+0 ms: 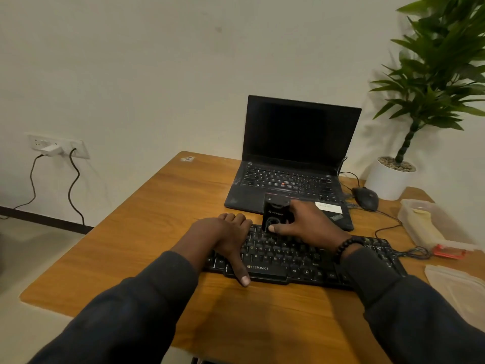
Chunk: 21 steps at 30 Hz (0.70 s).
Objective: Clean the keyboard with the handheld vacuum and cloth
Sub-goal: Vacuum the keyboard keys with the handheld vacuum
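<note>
Right hand [309, 224] grips the little black handheld vacuum [275, 215], with the thumb on its front and the fingers curled round its far side. I see the vacuum standing upright on the top rows of the black keyboard [288, 258], near the middle. It reaches up in front of the laptop [291, 169], which is open with a dark screen, just behind the keyboard.

My left hand [225, 237] lies flat on the left end of the keyboard. Its fingers are straight and reach over the far edge, and the thumb points down past the near edge, onto the worktop [147, 232]. It holds nothing; it just presses down.

The keyboard lies across the brown wooden worktop, close to me. Both of my arms are in dark sleeves, and I wear a bead band [346, 245] on the right wrist.

I cannot pick out the cloth for sure.

To the right of the laptop sits a black mouse [366, 198] with a thin wire. Past it stands a green plant [435, 74] in a white pot. At the right edge of the worktop I see a clear plastic box [425, 222] and a clear lid [456, 285] near it. On the wall to the left, a white plug [51, 149] sits in a socket, and two dark wires hang down.
</note>
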{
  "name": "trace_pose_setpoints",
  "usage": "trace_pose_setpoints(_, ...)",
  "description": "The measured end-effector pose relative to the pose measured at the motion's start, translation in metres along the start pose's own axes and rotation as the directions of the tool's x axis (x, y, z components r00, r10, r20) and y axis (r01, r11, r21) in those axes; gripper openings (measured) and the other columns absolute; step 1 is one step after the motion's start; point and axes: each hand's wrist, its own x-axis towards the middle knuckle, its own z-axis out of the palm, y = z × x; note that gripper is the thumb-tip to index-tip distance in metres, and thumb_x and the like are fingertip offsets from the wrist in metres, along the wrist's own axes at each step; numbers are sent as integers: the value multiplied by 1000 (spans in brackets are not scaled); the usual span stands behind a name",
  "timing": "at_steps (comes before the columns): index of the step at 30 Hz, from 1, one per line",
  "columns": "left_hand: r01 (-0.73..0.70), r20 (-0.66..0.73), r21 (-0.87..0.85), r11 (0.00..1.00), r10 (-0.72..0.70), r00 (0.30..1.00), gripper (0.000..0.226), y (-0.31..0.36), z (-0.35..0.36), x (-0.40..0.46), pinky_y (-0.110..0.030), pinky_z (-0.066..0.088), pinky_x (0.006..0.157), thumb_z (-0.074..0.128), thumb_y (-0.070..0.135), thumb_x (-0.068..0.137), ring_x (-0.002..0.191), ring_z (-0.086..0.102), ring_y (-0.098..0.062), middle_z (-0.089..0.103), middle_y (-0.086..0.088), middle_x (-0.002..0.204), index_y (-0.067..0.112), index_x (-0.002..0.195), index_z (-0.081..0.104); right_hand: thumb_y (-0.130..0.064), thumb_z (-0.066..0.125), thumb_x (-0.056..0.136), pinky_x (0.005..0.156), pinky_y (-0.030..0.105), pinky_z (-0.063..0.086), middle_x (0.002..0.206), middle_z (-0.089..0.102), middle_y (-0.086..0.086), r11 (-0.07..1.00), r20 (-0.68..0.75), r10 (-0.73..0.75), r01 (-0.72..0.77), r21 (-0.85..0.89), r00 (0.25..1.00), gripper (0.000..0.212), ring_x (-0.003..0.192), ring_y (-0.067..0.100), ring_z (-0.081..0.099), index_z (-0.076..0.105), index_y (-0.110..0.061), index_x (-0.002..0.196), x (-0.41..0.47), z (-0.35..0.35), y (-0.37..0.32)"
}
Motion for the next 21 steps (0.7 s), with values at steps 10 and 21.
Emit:
trace_pose_setpoints(10,39,18,49,998,-40,999,141,4,-4,2,-58,19,119,83,71,51,149,5,-35,8,-3,163,24,157,2,-34,76,80,76,16,48,114,61,-3,994,-124,-19,5,-113,992,47,99,9,57,57,-15,119,4,-7,11)
trace_pose_setpoints(21,58,41,67,996,-61,997,141,5,-6,2,-59,21,118,83,72,51,149,6,-35,7,-3,164,25,157,1,-30,73,83,87,20,45,118,56,-1,962,-93,-21,-5,-273,995,44,103,11,52,56,-15,120,0,-15,15)
